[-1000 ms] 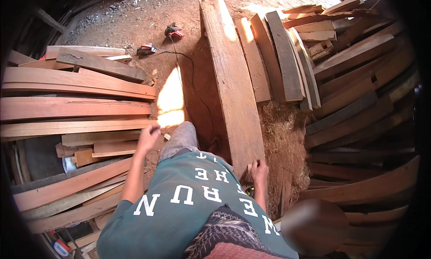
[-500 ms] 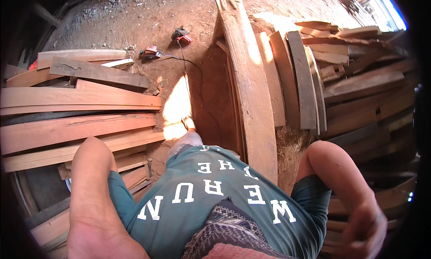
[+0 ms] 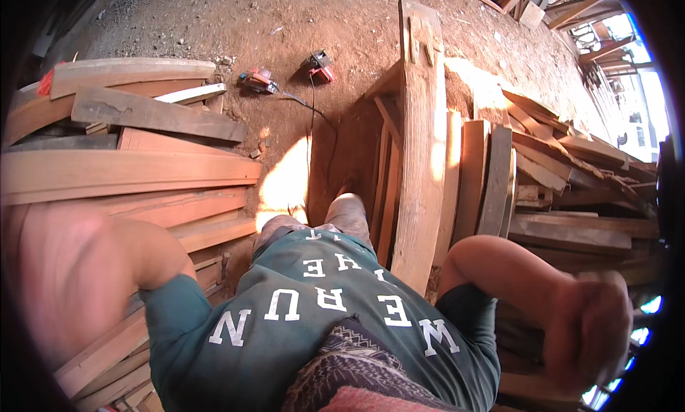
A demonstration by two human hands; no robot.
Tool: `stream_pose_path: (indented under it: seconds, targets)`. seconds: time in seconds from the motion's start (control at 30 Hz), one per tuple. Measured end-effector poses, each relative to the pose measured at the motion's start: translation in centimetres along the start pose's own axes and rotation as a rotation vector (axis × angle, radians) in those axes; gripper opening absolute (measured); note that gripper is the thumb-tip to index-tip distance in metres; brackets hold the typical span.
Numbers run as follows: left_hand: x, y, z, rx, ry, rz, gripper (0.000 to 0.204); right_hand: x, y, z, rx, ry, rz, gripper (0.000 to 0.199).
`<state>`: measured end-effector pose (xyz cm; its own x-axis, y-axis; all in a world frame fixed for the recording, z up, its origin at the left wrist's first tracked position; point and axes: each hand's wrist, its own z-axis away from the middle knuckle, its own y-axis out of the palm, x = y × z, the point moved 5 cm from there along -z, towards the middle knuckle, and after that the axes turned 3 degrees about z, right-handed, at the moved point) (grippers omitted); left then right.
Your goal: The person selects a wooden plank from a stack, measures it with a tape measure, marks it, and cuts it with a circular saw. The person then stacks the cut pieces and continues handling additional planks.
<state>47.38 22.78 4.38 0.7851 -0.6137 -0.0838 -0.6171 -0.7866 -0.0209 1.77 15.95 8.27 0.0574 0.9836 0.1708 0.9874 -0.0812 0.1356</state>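
**Both hands raised, empty, over the timber yard**

Right hand (image 3: 596, 326) blurred at lower right, fingers curled loosely inward, gripping nothing visible. Left hand out of frame; only the blurred left arm (image 3: 78, 283) shows, finger state cannot be told. Long plank (image 3: 422, 148) lies on the dirt ahead, between board stacks (image 3: 128, 169). Two power tools (image 3: 289, 73) beyond.

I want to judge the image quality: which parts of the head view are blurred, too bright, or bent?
Head view: the right hand and the left arm are smeared by motion blur; a sun patch on the dirt is washed out, as is the upper right corner; the long plank and the stacked boards curve toward the dark round rim.
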Motion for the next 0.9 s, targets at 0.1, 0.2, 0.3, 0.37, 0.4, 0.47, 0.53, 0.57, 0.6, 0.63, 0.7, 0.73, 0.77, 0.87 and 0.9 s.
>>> stream_pose_path:
  seconds: [0.1,0.2,0.3,0.37,0.4,0.47,0.53,0.57,0.6,0.63,0.7,0.73,0.77,0.87,0.9]
  targets:
    - [12.6,8.4,12.8,0.370,-0.752,-0.002,0.019,-12.7,-3.6,10.2,0.012,0.541,0.239,0.017]
    - [17.1,11.6,30.1,0.934,-1.462,-0.111,0.041,-27.1,2.5,25.7,0.226,1.435,-0.252,0.026]
    - [17.0,7.9,44.1,1.263,-1.593,-0.203,0.049,-33.4,5.2,42.9,0.282,1.900,-0.256,0.024]
    - [16.7,7.5,47.7,1.241,-1.895,-0.283,0.050,-34.1,6.4,50.4,0.401,2.165,-0.232,0.029]
    - [17.0,7.2,48.8,1.234,-1.944,-0.295,0.049,-34.6,7.1,53.9,0.483,2.188,-0.232,0.026]
    - [18.5,6.9,52.0,1.179,-2.036,-0.282,0.048,-36.0,8.6,58.1,0.581,2.263,-0.290,0.026]
    - [20.6,6.7,54.7,1.102,-2.110,-0.238,0.047,-38.0,9.4,64.9,0.714,2.224,-0.262,0.023]
    - [21.8,6.5,56.9,1.052,-2.185,-0.225,0.047,-39.4,10.5,66.9,0.765,2.210,-0.216,0.021]
    - [23.7,7.2,59.2,1.007,-2.253,-0.202,0.046,-41.5,11.6,68.2,0.878,2.252,-0.133,0.019]
    - [25.8,7.6,61.3,0.965,-2.323,-0.178,0.046,-43.1,12.7,71.0,0.834,2.301,-0.137,0.019]
    - [29.6,8.1,67.8,0.791,-2.608,-0.155,0.047,-47.1,15.3,75.4,0.712,2.461,-0.041,0.016]
    - [31.9,8.3,72.0,0.693,-2.696,-0.121,0.045,-49.7,17.4,77.1,0.595,2.492,0.004,0.014]
    - [33.9,8.2,75.9,0.594,-2.788,-0.089,0.044,-52.0,19.5,79.1,0.476,2.524,0.053,0.014]
    - [42.1,9.3,87.8,0.498,-2.824,-0.109,0.037,-59.0,24.3,86.4,0.056,2.658,0.033,0.024]
    - [44.6,9.6,91.7,0.394,-2.856,-0.094,0.048,-60.9,25.6,90.0,-0.179,2.685,-0.069,0.016]
